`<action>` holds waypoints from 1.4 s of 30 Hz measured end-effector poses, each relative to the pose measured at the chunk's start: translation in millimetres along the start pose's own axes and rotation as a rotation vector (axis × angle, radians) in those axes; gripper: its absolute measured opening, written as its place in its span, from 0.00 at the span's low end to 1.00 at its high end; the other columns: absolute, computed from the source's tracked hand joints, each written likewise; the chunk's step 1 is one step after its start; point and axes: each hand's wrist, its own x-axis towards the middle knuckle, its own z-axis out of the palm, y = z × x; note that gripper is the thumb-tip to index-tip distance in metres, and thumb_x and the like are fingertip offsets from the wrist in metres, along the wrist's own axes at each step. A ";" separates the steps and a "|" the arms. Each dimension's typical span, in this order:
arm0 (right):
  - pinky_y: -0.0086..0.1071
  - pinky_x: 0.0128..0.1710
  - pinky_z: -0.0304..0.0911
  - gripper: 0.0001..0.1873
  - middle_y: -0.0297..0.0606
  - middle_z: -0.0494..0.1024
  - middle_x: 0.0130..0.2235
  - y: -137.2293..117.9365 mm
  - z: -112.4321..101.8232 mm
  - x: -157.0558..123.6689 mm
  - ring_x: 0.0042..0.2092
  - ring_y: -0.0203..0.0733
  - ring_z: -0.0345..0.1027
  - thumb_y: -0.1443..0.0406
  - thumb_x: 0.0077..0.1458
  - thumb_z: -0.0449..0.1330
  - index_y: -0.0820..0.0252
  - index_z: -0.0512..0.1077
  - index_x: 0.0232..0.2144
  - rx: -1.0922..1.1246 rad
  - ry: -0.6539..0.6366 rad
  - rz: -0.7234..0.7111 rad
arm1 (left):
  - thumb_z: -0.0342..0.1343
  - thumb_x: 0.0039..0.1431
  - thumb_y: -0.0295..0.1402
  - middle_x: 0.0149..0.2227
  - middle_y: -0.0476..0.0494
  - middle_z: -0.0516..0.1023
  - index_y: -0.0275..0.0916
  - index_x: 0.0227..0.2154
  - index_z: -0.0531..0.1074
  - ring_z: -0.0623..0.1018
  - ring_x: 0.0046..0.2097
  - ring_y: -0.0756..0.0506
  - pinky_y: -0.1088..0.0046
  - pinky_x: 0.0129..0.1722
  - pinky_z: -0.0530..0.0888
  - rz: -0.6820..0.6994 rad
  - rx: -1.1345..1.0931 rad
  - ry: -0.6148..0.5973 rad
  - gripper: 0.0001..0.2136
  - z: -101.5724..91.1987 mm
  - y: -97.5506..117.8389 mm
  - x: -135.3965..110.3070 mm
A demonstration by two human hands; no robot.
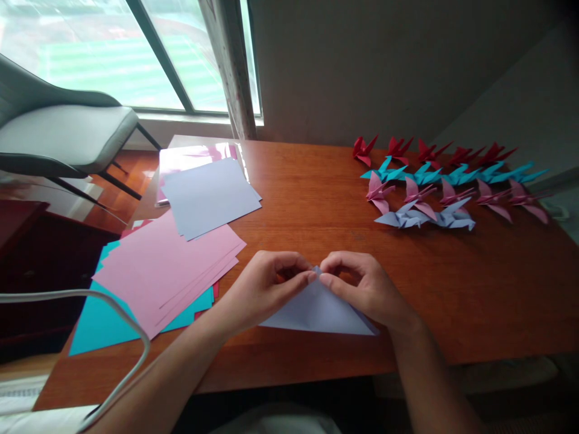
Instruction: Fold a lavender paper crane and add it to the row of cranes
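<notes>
A pale lavender sheet (316, 312), folded into a triangle, lies flat on the wooden table (316, 199) near its front edge. My left hand (265, 286) and my right hand (362, 286) meet at the triangle's top corner. Both pinch that tip between thumb and forefinger, with the other fingers curled. The lower part of the triangle shows between my wrists.
Stacks of loose paper lie at the left: lavender sheets (210, 196), pink sheets (167, 265), teal sheets (97, 328). Rows of folded paper cranes (446, 181) in red, teal, pink and lavender stand at the back right. A grey chair (63, 135) stands by the window. A white cable (122, 325) crosses the lower left.
</notes>
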 end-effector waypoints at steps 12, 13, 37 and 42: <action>0.29 0.32 0.64 0.06 0.35 0.79 0.33 0.7 3.1 2.5 0.35 0.39 0.72 0.63 0.60 0.62 0.58 0.76 0.32 -0.118 0.050 0.005 | 0.56 0.65 0.35 0.27 0.50 0.77 0.35 0.32 0.79 0.70 0.29 0.52 0.79 0.28 0.66 0.040 0.146 0.040 0.11 2.6 -0.2 0.1; 0.29 0.32 0.64 0.06 0.35 0.79 0.33 0.3 3.2 2.7 0.35 0.39 0.72 0.62 0.60 0.62 0.58 0.76 0.32 -0.126 0.051 0.008 | 0.56 0.65 0.35 0.27 0.50 0.77 0.35 0.32 0.79 0.70 0.28 0.52 0.79 0.28 0.66 0.035 0.151 0.039 0.11 2.7 -0.5 0.5; 0.32 0.37 0.70 0.06 0.36 0.80 0.34 9.8 -17.4 -5.3 0.36 0.41 0.74 0.59 0.59 0.65 0.55 0.77 0.33 -0.078 0.296 -0.025 | 0.59 0.61 0.39 0.27 0.48 0.77 0.36 0.30 0.80 0.72 0.29 0.50 0.79 0.26 0.66 -0.096 -0.005 -0.008 0.12 -8.8 2.2 2.0; 0.33 0.37 0.71 0.07 0.36 0.80 0.35 11.6 -18.4 -5.7 0.37 0.43 0.75 0.58 0.59 0.64 0.55 0.77 0.34 -0.099 0.298 -0.025 | 0.59 0.61 0.38 0.27 0.48 0.79 0.36 0.30 0.81 0.73 0.28 0.50 0.79 0.26 0.66 -0.084 0.030 0.005 0.11 -8.8 1.5 2.0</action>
